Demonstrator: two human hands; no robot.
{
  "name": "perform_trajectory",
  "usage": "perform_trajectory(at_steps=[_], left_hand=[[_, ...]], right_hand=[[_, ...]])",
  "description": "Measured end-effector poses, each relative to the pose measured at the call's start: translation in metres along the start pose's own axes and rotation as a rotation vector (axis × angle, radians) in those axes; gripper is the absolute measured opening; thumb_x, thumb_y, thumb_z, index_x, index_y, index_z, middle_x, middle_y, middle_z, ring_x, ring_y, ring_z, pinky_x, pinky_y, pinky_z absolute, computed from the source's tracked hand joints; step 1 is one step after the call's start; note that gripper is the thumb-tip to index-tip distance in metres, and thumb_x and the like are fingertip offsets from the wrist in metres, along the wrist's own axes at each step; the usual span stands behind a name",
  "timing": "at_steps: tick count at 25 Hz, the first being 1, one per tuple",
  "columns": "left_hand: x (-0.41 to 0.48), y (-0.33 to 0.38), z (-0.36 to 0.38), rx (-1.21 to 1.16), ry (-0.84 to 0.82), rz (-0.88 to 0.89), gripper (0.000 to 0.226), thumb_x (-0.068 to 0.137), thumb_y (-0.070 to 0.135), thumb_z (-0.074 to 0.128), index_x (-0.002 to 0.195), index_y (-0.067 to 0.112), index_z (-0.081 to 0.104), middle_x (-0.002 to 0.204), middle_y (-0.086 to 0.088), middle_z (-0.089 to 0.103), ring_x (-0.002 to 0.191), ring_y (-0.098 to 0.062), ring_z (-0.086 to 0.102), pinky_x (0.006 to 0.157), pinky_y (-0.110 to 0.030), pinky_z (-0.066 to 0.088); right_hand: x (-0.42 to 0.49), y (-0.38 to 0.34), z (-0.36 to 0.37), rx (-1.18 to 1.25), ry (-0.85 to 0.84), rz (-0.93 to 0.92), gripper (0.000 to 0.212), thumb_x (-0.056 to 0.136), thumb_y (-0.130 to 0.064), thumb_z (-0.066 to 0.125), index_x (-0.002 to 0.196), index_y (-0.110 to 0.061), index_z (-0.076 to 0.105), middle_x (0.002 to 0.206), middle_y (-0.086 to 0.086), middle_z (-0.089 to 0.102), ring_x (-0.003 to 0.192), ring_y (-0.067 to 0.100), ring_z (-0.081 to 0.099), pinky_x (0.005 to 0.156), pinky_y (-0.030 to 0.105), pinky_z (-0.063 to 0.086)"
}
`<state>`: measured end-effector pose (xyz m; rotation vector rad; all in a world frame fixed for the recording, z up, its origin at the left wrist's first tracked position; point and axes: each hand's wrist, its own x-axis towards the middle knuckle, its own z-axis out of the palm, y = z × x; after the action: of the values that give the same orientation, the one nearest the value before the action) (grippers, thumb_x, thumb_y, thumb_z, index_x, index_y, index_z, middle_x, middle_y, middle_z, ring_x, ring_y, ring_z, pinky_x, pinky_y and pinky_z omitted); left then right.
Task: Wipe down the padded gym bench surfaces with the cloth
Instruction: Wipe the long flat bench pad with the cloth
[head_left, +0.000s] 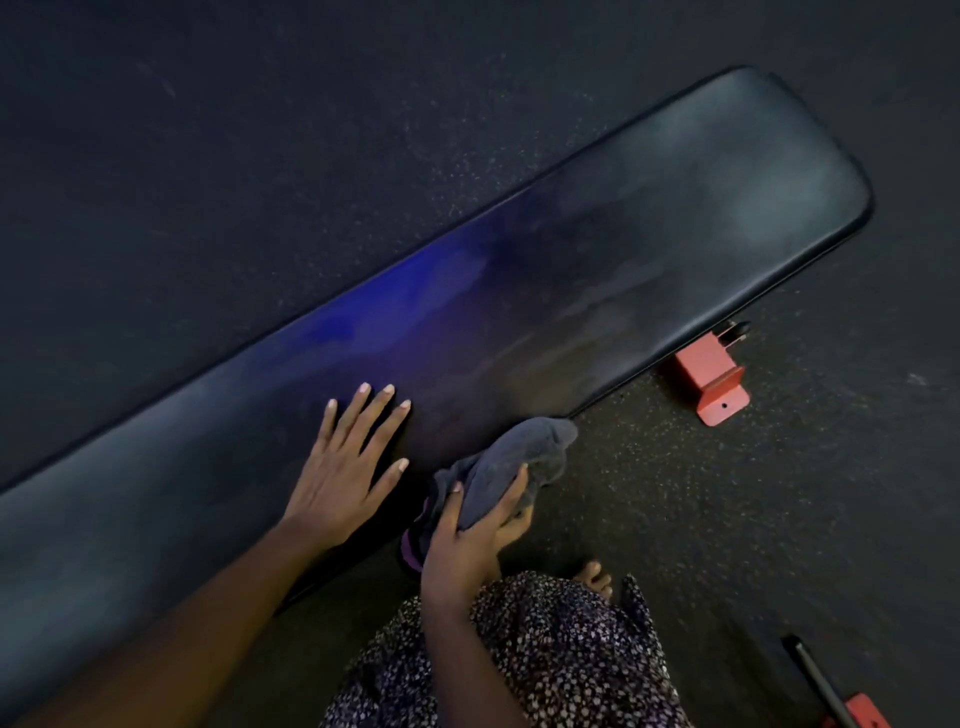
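Gym, black padded bench (597, 260), speckled rubber floor (260, 130), red steel foot (709, 379)

The person wears a dark garment (550, 660) with a fine white and purple floral print; the forearms (208, 603) and one foot (596, 578) are bare.

A dark rubber floor with pale flecks (727, 519) spreads under dim light, bluish at upper left, browner at lower right. A red angled metal bracket (711, 382) sits on it, a small black wheel (740, 330) beside it. A slim black bar (816, 682) crosses the lower right corner
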<state>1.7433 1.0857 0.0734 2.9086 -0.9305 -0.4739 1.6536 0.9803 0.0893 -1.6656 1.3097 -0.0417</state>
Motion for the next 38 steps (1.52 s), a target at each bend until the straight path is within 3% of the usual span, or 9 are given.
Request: perform_trajectory(at_steps=[6,9,13,19,24,27,30,34,38], left_hand=[[-0.051,-0.036,0.023,0.071,0.067,0.079,0.058,0.096,0.049,0.008,0.147,0.021,0.013,0.158,0.002,-0.002,0.146,-0.020,0.003,0.116,-0.048,0.008],[-0.051,-0.037,0.024,0.067,0.075,0.089,0.058,0.096,0.049,0.009,0.147,0.021,0.014,0.157,0.000,0.008,0.145,-0.022,0.009,0.117,-0.048,0.008],[-0.052,-0.040,0.023,0.041,0.089,0.126,0.059,0.094,0.046,0.023,0.147,0.023,0.017,0.155,-0.004,0.020,0.144,-0.022,0.009,0.117,-0.046,0.005],[-0.051,-0.042,0.029,0.023,0.130,0.145,0.061,0.093,0.049,0.020,0.147,0.025,0.005,0.157,-0.003,0.006,0.145,-0.023,0.000,0.116,-0.047,0.000],[-0.051,-0.043,0.030,0.003,0.124,0.150,0.064,0.090,0.053,0.013,0.147,0.026,0.000,0.157,-0.003,0.001,0.145,-0.022,-0.006,0.116,-0.045,-0.006],[-0.056,-0.051,0.012,-0.249,0.047,0.223,0.068,0.087,0.057,0.008,0.147,0.027,0.005,0.158,0.000,0.004,0.144,-0.014,-0.009,0.115,-0.038,-0.013],[-0.096,-0.087,-0.001,-0.459,-0.010,0.202,0.063,0.088,0.056,0.015,0.145,0.031,0.006,0.157,0.004,0.007,0.140,-0.005,-0.011,0.114,-0.031,-0.012],[-0.194,-0.163,0.004,-0.299,-0.054,0.119,0.064,0.083,0.058,0.009,0.141,0.034,0.002,0.157,0.004,0.009,0.139,-0.005,-0.013,0.113,-0.031,-0.012],[-0.263,-0.228,0.023,-0.189,0.014,0.121,0.062,0.091,0.054,0.019,0.145,0.024,0.022,0.154,0.000,0.021,0.142,-0.008,-0.005,0.117,-0.032,-0.011]], right_hand=[[-0.008,0.007,-0.016,0.220,0.079,-0.094,0.073,0.081,-0.017,0.070,0.139,-0.032,0.029,0.145,0.009,0.030,0.133,0.020,0.031,0.101,0.016,0.026],[0.013,-0.007,-0.020,0.318,0.070,-0.028,0.076,0.080,-0.027,0.071,0.142,-0.027,0.028,0.149,0.005,0.023,0.137,0.018,0.025,0.104,0.025,0.026],[0.011,-0.018,-0.003,0.369,0.166,-0.030,0.076,0.078,-0.015,0.073,0.139,-0.019,0.029,0.145,0.008,0.026,0.132,0.022,0.032,0.100,0.022,0.028],[0.004,0.003,0.019,0.340,0.212,-0.045,0.082,0.085,-0.023,0.064,0.146,-0.039,0.012,0.150,0.007,0.014,0.136,0.026,0.028,0.103,0.032,0.028],[-0.034,0.016,0.040,0.287,0.203,-0.071,0.077,0.090,-0.023,0.058,0.147,-0.039,0.008,0.152,0.009,0.009,0.137,0.029,0.026,0.102,0.031,0.027],[-0.074,0.023,0.057,0.281,0.140,-0.052,0.077,0.090,-0.021,0.057,0.146,-0.038,0.008,0.152,0.010,0.005,0.137,0.031,0.025,0.105,0.040,0.030],[-0.121,0.032,0.079,0.254,0.127,-0.051,0.075,0.090,-0.020,0.057,0.146,-0.035,0.010,0.152,0.011,0.004,0.135,0.033,0.026,0.100,0.036,0.032],[-0.182,0.052,0.118,0.226,0.130,-0.056,0.076,0.088,-0.021,0.060,0.146,-0.035,0.012,0.151,0.013,0.002,0.133,0.035,0.028,0.100,0.038,0.035],[-0.259,0.084,0.167,0.204,0.083,-0.032,0.079,0.087,-0.023,0.062,0.144,-0.040,0.011,0.152,0.010,0.003,0.136,0.036,0.025,0.104,0.050,0.038]])
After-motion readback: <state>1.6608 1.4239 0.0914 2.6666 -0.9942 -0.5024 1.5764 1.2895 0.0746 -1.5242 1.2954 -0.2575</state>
